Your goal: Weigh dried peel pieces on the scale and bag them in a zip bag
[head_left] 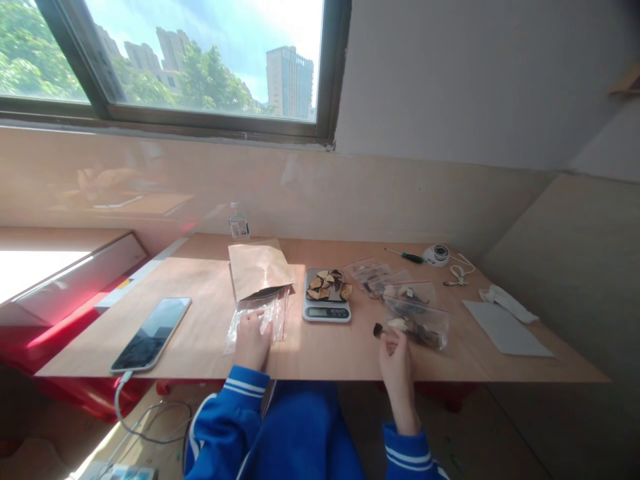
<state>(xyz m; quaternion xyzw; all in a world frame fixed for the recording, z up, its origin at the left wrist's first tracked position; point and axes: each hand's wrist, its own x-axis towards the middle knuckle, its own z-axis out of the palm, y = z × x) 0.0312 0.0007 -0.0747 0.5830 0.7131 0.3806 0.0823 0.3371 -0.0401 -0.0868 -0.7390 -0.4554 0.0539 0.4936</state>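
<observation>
Curved slices point(324, 292), tan, dark-rimmed, loosely heaped

Glossy clear plastic bags point(436, 323), smooth brown paper pouch point(260, 268), rough-edged slices point(346, 291), matt wood-look tabletop point(340, 353)

Daylight enters through the window point(200, 67), above and left of the scale point(325, 304); the sky point(240, 27) is nearly overexposed. Left of the scale, the surface point(207, 287) is sunlit and the lower wall point(150, 160) carries reflected glare. Right of the scale, illumination is softer and dimmer. Wide-angle distortion stretches the surface's outer corners. The scale's display point(323, 313) is illegible.
</observation>
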